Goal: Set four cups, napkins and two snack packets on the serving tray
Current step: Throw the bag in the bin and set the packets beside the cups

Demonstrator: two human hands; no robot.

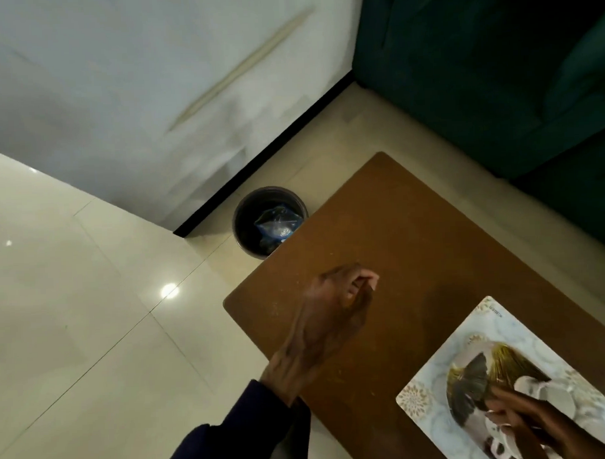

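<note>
A patterned serving tray (469, 340) lies on the near right of a brown table (397, 233). On the tray stand white cups, blurred: one cup (555, 397) sits just beyond my right hand, and a second cup (500, 444) is under it. My right hand (530, 420) reaches in from the lower right and grips this second cup at its rim. My left hand (334, 310) hovers over the table's left part, away from the tray. Its fingers are loosely curled and hold nothing. No napkins or snack packets are in view.
A dark round bin (270, 220) with a blue plastic bag inside stands on the floor at the table's far left edge. A dark green sofa (494, 68) fills the far right. A white wall and glossy floor tiles lie to the left.
</note>
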